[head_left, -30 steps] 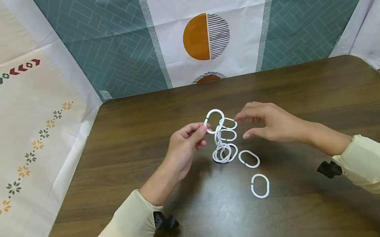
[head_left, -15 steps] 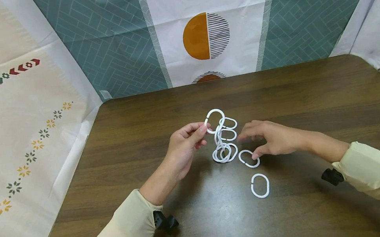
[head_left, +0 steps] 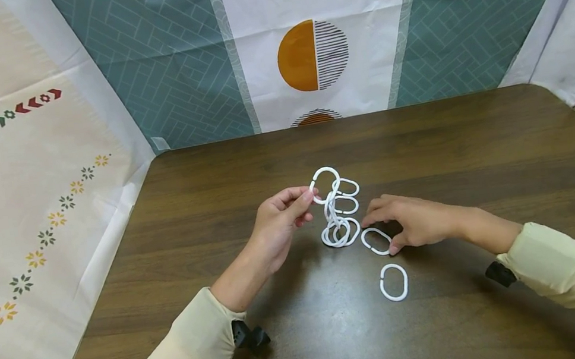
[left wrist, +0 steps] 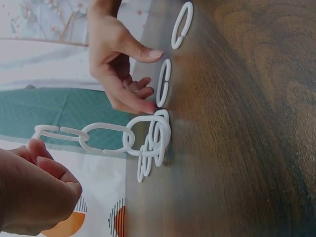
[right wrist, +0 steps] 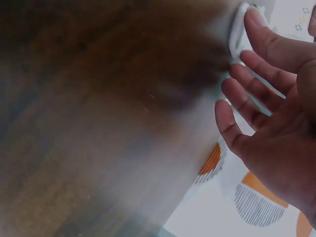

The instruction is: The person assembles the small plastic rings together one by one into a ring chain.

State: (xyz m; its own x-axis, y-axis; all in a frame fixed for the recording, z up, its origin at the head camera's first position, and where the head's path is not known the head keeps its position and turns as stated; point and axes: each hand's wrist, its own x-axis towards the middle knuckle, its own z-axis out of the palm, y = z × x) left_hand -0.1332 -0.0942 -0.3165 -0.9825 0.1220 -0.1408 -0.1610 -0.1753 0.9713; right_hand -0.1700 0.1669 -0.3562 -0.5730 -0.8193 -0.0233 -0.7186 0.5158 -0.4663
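Two separate white links lie right of centre on the brown table point(head_left: 202, 184): an upper link point(head_left: 363, 238) and, just below it in the frame, a lower link point(head_left: 406, 282). Each has a narrow gap in one side, presumably so that another can pass through.

Left hand point(head_left: 276, 229), centre of frame: thumb and fingers pinch the top link point(head_left: 324, 169) of a white chain point(head_left: 331, 203). Holding it by one end appears to string the first joints out in line, while the table seems to bear the bunched lower end.

Right hand point(head_left: 415, 222), right of centre: thumb and fingertips apart, set either side of the upper link, a spread that would suit lifting it. Whether skin touches plastic cannot be told.

Further links point(head_left: 358, 187) lie just right of the chain, upper centre; whether joined to it is unclear.
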